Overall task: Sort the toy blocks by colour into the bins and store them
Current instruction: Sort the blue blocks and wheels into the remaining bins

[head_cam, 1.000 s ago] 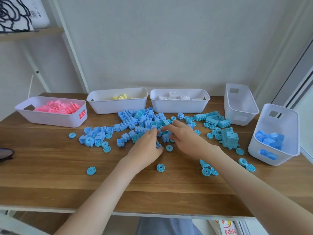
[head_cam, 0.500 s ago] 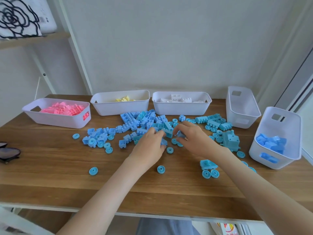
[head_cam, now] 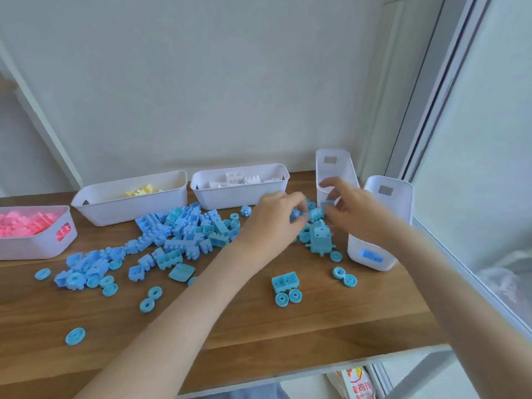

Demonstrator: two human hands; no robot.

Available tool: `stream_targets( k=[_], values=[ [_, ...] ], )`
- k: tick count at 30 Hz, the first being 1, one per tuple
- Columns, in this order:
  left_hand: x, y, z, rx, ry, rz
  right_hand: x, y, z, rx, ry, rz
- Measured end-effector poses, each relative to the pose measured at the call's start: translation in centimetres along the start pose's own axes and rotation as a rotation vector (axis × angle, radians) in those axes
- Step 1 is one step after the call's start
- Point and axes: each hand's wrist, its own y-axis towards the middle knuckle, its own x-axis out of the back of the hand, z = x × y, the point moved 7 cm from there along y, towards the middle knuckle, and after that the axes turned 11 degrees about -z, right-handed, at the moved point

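Warm-brown wooden tabletop [head_cam: 288, 326] is stretching out beneath a plain white wall, and five white plastic bins are standing in an arc along its far and right edges, each apparently serving one colour. The pink-block bin [head_cam: 34, 246] is sitting at nine o'clock, the yellow-block bin [head_cam: 129, 211] at eleven, the white-block bin [head_cam: 230, 197] at twelve, an empty-looking bin [head_cam: 339, 165] at one, and the blue-block bin [head_cam: 400, 208] at two, showing blue through its handle slot. Loose pale-blue plastic toy blocks and wheels [head_cam: 184, 231] are lying heaped from ten o'clock to the centre, still waiting to be sorted. Both hands are working close together at one o'clock, just beside the blue-block bin, probably because that is keeping the carry short. The left hand [head_cam: 273, 223] is curling its fingers around a small blue piece [head_cam: 299, 216], while the right hand [head_cam: 354, 211] is pinching a small blue square block [head_cam: 328, 203] between thumb and fingertips, though blur is softening both grips. A blue boxy studded figure [head_cam: 321, 240] is standing just below them. The bins are carrying no labels. The only writing is showing on a packet [head_cam: 357, 384] below the table edge at five o'clock, in red Chinese characters cropped too far to read with confidence
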Motion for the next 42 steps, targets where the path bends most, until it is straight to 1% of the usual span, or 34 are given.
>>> stream_targets(
  k=[3, 5, 7, 9, 10, 11, 14, 15, 17, 19, 23, 26, 28, 30, 33, 36, 38, 40, 42],
  values=[
    [-3.7, 1.4, -4.3, -0.095, -0.121, 0.039, 3.7, -0.4, -5.7, -0.179, -0.021, -0.14],
    [-6.4, 2.2, -5.9, -0.1, -0.157, 0.084, 5.0, -1.0, -8.8, -0.261, -0.06, -0.18],
    [-9.0, 2.8, -6.9, -0.074, -0.164, 0.166, 5.3, -1.8, -10.7, -0.294, -0.117, -0.135],
    [-11.1, 2.9, -7.5, -0.07, -0.064, 0.285, 5.1, -2.6, -11.5, -0.294, -0.151, -0.064],
    [-11.7, 2.8, -7.6, -0.071, -0.021, 0.311, 5.1, -3.0, -11.7, -0.287, -0.139, -0.042],
    [-11.8, 2.8, -7.6, -0.053, -0.036, 0.294, 5.2, -3.4, -11.8, -0.279, -0.118, -0.028],
    [-9.8, 2.8, -6.9, 0.033, -0.195, 0.122, 5.6, -4.1, -10.8, -0.241, -0.084, -0.055],
    [-8.9, 2.5, -6.4, 0.037, -0.208, 0.074, 5.7, -4.1, -10.0, -0.211, -0.091, -0.081],
    [-7.5, 1.7, -5.2, 0.034, -0.196, 0.035, 5.8, -3.9, -7.5, -0.141, -0.076, -0.114],
    [-6.3, 0.6, -3.2, 0.05, -0.139, 0.035, 4.8, -3.9, -4.5, -0.09, -0.014, -0.085],
    [-3.2, -1.5, 3.0, 0.165, -0.003, 0.048, 0.0, -4.5, -0.4, -0.037, 0.036, 0.084],
    [-0.2, -4.4, 6.2, 0.168, 0.074, 0.097, -2.2, -4.4, 1.2, 0.022, -0.062, 0.165],
    [1.5, -6.6, 7.9, 0.147, 0.107, 0.173, -2.6, -4.1, 1.9, 0.066, -0.14, 0.157],
    [3.5, -8.1, 10.2, 0.166, 0.142, 0.201, -3.4, -3.6, 3.0, 0.126, -0.179, 0.142],
    [5.9, -9.0, 13.1, 0.195, 0.216, 0.161, -5.6, -2.5, 4.7, 0.148, -0.113, 0.199],
    [7.4, -10.0, 14.9, 0.144, 0.403, 0.127, -8.8, -1.3, 5.7, 0.116, -0.041, 0.268],
    [8.5, -10.9, 16.1, 0.163, 0.45, 0.099, -11.0, -0.2, 5.9, 0.102, -0.077, 0.292],
    [9.5, -11.4, 17.0, 0.194, 0.456, 0.077, -12.5, 0.7, 5.6, 0.094, -0.171, 0.311],
    [10.4, -11.8, 18.0, 0.225, 0.472, 0.065, -13.4, 1.4, 5.4, 0.121, -0.248, 0.29]
  ],
)
